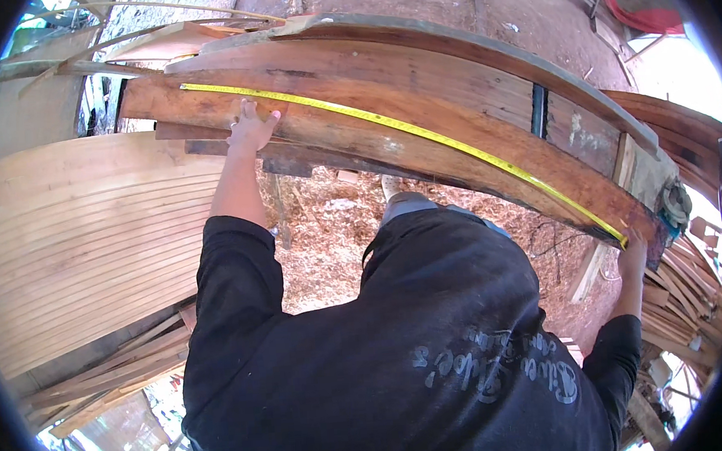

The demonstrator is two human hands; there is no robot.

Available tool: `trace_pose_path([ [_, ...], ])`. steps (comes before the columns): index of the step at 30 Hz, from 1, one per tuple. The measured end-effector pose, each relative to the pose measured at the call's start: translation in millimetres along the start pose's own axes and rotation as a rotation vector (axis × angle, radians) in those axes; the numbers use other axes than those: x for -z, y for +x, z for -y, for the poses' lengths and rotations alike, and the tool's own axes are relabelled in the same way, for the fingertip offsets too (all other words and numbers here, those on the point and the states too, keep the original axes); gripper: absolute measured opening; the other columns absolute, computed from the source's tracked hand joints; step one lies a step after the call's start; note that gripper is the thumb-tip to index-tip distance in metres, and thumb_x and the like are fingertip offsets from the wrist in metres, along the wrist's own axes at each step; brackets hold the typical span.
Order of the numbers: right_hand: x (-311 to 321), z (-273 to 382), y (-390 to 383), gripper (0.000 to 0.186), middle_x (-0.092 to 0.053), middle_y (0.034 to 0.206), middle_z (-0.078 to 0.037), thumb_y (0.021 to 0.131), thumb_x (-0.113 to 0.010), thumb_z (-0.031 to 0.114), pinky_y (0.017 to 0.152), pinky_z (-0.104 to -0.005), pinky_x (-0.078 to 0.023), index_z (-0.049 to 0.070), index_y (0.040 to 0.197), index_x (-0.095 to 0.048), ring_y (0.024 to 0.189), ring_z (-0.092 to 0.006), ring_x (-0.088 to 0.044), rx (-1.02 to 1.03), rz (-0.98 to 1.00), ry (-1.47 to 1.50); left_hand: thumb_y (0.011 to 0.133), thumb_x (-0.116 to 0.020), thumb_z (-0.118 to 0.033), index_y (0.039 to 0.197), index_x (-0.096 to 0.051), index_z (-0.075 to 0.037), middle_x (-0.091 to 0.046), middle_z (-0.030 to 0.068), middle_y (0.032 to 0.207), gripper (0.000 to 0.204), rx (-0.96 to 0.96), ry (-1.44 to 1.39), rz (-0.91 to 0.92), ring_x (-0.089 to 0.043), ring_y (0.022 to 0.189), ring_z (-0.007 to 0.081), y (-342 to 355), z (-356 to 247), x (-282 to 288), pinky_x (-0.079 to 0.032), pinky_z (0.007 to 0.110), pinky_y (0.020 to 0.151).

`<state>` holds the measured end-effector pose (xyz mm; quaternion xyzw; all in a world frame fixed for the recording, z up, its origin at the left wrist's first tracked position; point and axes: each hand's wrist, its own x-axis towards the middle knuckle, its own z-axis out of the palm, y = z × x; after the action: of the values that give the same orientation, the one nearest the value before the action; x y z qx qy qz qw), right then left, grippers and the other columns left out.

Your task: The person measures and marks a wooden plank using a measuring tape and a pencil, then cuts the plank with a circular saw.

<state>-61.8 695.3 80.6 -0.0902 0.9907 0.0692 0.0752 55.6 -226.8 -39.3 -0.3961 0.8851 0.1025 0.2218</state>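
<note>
Left hand (250, 133) and right hand (634, 250) are resting wide apart along one yellow tape (384, 121), the left in the upper left of the frame, the right at the right side, a little below mid-height. The tape is lying along the brown plank (420, 106), its long axis sloping from upper left down to the right and bowing in this wide view. One end is sitting past the left hand, farther up and to the left; the other is running right up to the right hand, so the right hand is lying nearer to an end.

The left hand is spreading open on the plank's near edge, fingers splayed and pointing toward the tape, with nothing showing in its hold; whether a fingertip is touching the tape, I cannot tell. The right hand is meeting the tape's lower end, but its fingers are showing too small to tell how far they are closing or what they are gripping.

Farther out, a bundled rag (676, 206) is lying just right of the right hand, and wood strips (686, 292) are piling below it. Pale boards (88, 226) are filling the left side, and shavings (329, 244) are covering the floor mid-frame.
</note>
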Motion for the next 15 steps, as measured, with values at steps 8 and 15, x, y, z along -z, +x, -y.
trace_pose_path([
  [8,27,-82,5,0.056,-0.064,0.131,-0.019,0.082,-0.07,-0.002,0.104,-0.051,-0.046,0.016,0.136,-0.068,0.122,-0.0442,-0.058,-0.025,0.112,-0.119,0.1,-0.06,-0.057,0.169,-0.002,-0.024,-0.018,0.0178,0.174,0.096,-0.165,-0.109,-0.184,-0.017,0.16,0.0403,18,4,-11,-0.021,0.059,0.127],
  [15,26,-149,5,0.037,-0.064,0.136,-0.018,0.083,-0.056,-0.01,0.106,-0.0497,-0.047,0.003,0.115,-0.068,0.126,-0.0433,-0.057,-0.067,0.124,-0.226,0.104,-0.052,-0.055,0.168,-0.002,-0.042,-0.012,0.0259,0.173,0.082,-0.165,0.115,-0.059,-0.015,0.16,0.0435,42,12,-21,-0.016,0.059,0.128],
])
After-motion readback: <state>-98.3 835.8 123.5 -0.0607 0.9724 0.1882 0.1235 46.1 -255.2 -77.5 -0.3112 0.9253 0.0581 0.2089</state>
